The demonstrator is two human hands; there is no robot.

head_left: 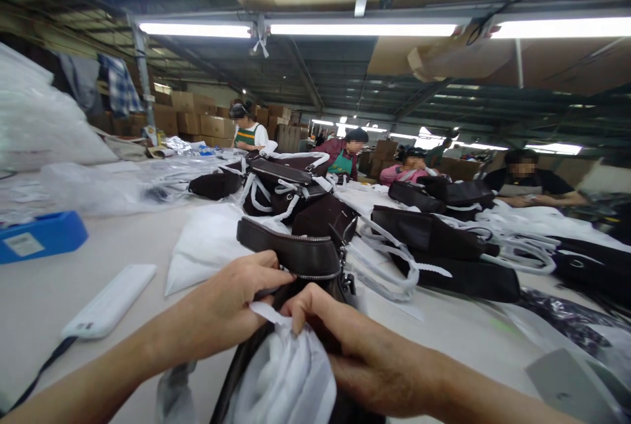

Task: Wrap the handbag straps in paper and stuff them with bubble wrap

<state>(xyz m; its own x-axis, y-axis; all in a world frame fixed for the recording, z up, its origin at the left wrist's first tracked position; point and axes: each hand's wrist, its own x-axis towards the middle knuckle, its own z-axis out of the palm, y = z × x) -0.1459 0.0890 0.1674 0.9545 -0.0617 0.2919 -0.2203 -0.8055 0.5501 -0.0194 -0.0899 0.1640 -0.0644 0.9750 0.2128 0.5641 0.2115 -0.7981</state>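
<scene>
A dark brown leather handbag [231,371] lies in front of me, its strap with zipper-like metal teeth [290,250] arching at the far side. White tissue-like wrapping [286,378] bulges over the bag between my hands. My left hand [241,299] is closed at the left end of a white strip of this wrapping, its index finger reaching to the strap's base. Thumb and finger of my right hand [340,338] pinch the same wrapping a little further right. The fingertips of both hands are partly hidden.
More dark handbags [286,181] with white-wrapped straps pile up ahead, others [444,246] to the right. A white power bank [111,299] with a cable and a blue box [42,236] lie left. A white cushion [204,240] lies behind my left hand. Several co-workers sit across the table.
</scene>
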